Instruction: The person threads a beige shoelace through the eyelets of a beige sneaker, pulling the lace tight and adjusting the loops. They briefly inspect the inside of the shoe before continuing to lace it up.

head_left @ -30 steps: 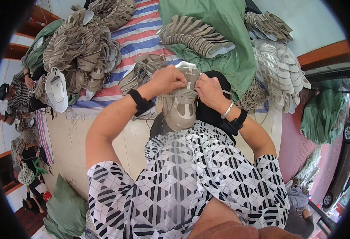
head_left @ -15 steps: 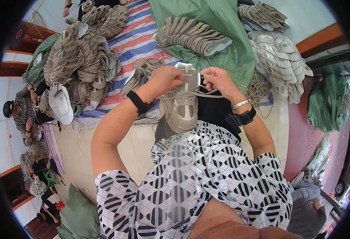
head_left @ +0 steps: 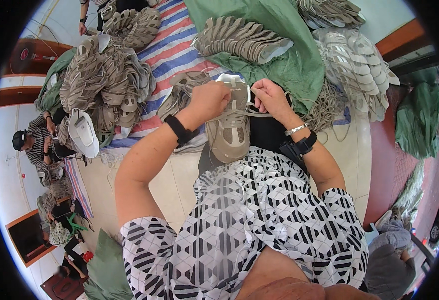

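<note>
A taupe sneaker upper [head_left: 229,136] with a white collar lining rests over my lap, its toe towards me. A pale flat shoelace [head_left: 235,116] crosses its front and loops out to the right. My left hand [head_left: 210,100] is closed at the upper's left eyelet edge; its fingertips hide what they pinch. At the right edge, my right hand [head_left: 273,101] is closed in a pinch, with the shoelace running by its fingers. Just left of the upper, more taupe uppers [head_left: 179,95] lie partly behind my left hand.
Beyond my hands, a row of nested uppers [head_left: 239,40] lies on green cloth [head_left: 294,75]. A large heap of uppers [head_left: 99,75] is on the striped sheet [head_left: 172,32] at left. Loose laces [head_left: 327,112] and pale uppers [head_left: 354,70] are at right. Another person [head_left: 37,142] sits far left.
My right hand has turned slightly, its fingers drawn closer together at the upper's edge. My left hand stays about in place. The whole view has shifted a little.
</note>
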